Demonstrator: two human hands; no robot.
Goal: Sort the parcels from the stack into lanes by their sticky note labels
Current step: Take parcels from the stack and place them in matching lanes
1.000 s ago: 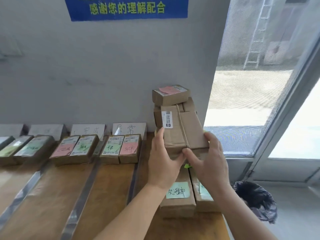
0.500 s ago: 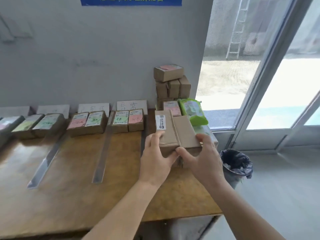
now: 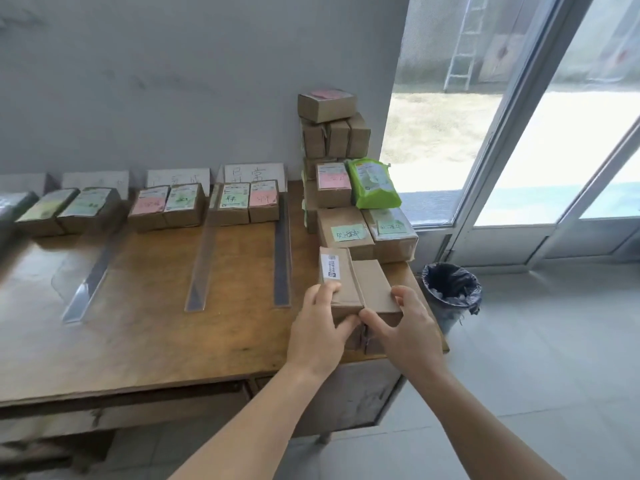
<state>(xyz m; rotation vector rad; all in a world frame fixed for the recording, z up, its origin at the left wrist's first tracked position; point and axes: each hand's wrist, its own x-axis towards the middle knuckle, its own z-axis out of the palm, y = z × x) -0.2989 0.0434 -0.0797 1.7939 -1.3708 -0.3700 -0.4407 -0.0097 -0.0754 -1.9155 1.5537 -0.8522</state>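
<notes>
A flat, rectangular cardboard parcel (image 3: 358,285), matte brown with a white barcode sticker (image 3: 330,267) on its far-left top, sits at the near right of the worn wooden table (image 3: 145,323). The left hand (image 3: 320,329) grips its left edge, fingers curled over the top and thumb on the near side; the right hand (image 3: 407,329) clamps its right near corner likewise. Just beyond lies the stack (image 3: 334,133) of boxes and a glossy green pouch (image 3: 374,183). Clear plastic strips (image 3: 202,258) divide the lanes to the left.
</notes>
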